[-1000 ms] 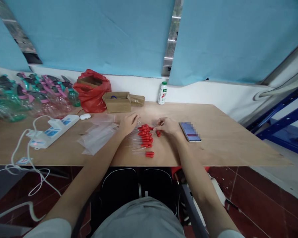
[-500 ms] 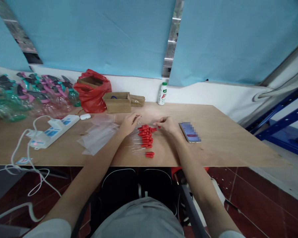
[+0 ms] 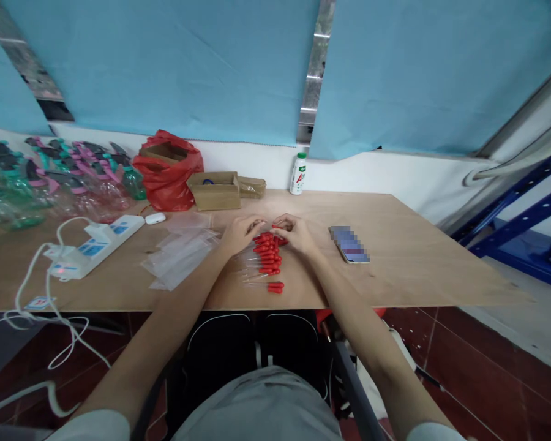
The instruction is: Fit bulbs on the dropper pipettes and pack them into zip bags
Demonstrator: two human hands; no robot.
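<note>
A pile of glass droppers with red rubber bulbs (image 3: 269,254) lies on the table, thin clear tubes pointing left. At the pile's far end my left hand (image 3: 240,234) is closed in a pinch; whatever is between its fingertips is too small and clear to make out. Close beside it on the right, my right hand (image 3: 296,233) pinches a red rubber bulb (image 3: 275,226), mostly hidden by the fingers. The fingertips of both hands almost meet. Clear plastic bags (image 3: 179,260) lie overlapped left of my left forearm.
A phone (image 3: 349,245) lies to the right, a white bottle (image 3: 298,174) stands by the wall. Further left are a cardboard box (image 3: 215,191), a red plastic bag (image 3: 168,177), a power strip (image 3: 96,248) with loose cables, and several spray bottles (image 3: 73,184).
My right hand has moved left with the red bulb, bringing it to my left hand's fingertips. My left hand stays nearly in place. The view has shifted slightly.
</note>
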